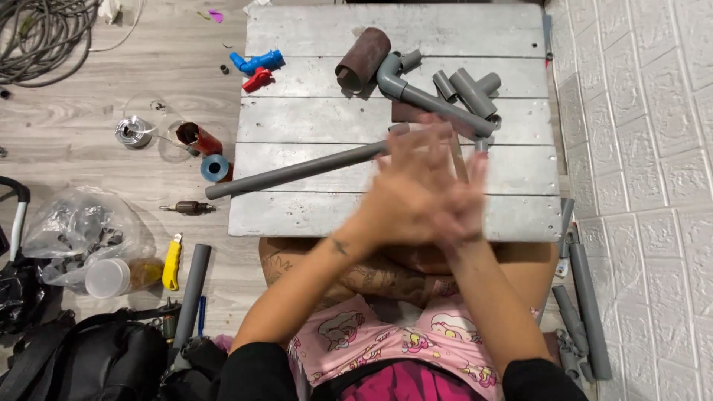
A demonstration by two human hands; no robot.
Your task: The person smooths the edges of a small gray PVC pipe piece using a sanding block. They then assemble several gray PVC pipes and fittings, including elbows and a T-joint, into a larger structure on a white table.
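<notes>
My left hand (401, 189) and my right hand (459, 204) are pressed palm to palm above the near right part of a grey plank table (312, 119). Both are motion-blurred, with fingers stretched out and nothing in them. A long grey pipe (297, 171) lies slantwise on the table, its right end hidden behind my hands. Just beyond my fingertips is a grey pipe with an elbow fitting (416, 93), and beside it are grey tee fittings (471, 89).
A rusty brown tube (362, 58) lies at the back of the table, a blue valve (260, 61) and a red handle (258, 79) at its left edge. On the floor are a blue tape roll (215, 168), a yellow knife (171, 261), a plastic bag (82, 230), a black bag (96, 360) and coiled cable (41, 33). Grey pipes (587, 297) lie by the right wall.
</notes>
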